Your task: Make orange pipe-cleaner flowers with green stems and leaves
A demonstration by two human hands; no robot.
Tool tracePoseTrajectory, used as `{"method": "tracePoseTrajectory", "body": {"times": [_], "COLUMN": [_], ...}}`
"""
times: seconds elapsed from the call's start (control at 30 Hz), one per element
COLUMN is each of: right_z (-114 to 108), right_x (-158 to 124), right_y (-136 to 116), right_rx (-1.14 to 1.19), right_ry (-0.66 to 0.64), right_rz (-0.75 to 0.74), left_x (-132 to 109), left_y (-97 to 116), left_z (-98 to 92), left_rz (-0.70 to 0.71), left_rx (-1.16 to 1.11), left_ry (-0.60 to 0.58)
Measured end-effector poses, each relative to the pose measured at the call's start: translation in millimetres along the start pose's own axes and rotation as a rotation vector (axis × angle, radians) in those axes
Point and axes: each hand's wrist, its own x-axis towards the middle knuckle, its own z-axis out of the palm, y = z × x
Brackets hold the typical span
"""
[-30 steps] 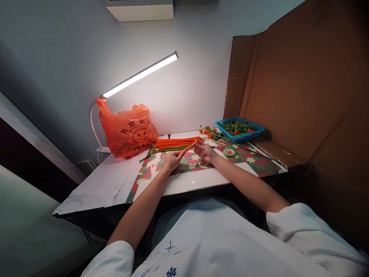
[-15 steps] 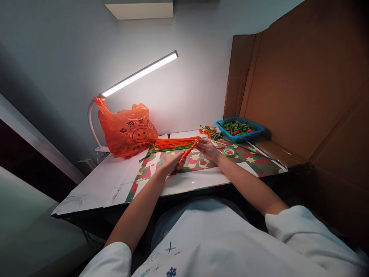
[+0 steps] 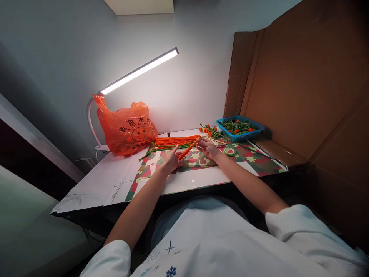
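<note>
Between my two hands slants an orange twisted pipe cleaner piece, its far end looped or bumpy. My left hand has its fingers curled round the lower end, with the thumb raised off it. At the upper end my right hand pinches it between thumb and fingertips. Just behind lies a row of long orange pipe cleaners, with green pipe cleaners along its near side. A roll of green tape rests to the right of my right hand.
An orange plastic bag stands at the left by a lit desk lamp. At the back right, a blue basket holds green and orange pieces, beside small orange flowers. A cardboard sheet walls the right side. A patterned mat covers part of the table.
My left thumb has lifted away from the orange twisted piece, and that hand has tipped up a little. My right hand keeps its pinch. The view has shifted slightly.
</note>
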Motion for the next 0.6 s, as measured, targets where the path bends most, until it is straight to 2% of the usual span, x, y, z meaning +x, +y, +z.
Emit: {"method": "tracePoseTrajectory", "body": {"times": [0.1,0.17,0.33,0.6], "right_z": [0.7,1.1,4.1,8.9], "right_x": [-0.8,0.3,2.8,-4.8], "right_y": [4.6,10.8,29.7,40.0], "right_rx": [-0.059,-0.153,-0.382,-0.53], "right_ry": [0.0,-0.011,-0.077,-0.134], "right_rz": [-0.004,-0.028,-0.102,-0.071], "left_x": [4.0,4.6,2.7,5.0], "left_y": [-0.5,-0.2,-0.9,-2.7], "left_z": [0.1,1.0,3.3,4.0], "left_rz": [0.068,0.113,0.192,0.232], "left_rx": [-0.067,-0.109,-0.143,-0.144], "left_ry": [0.139,0.175,0.197,0.181]}}
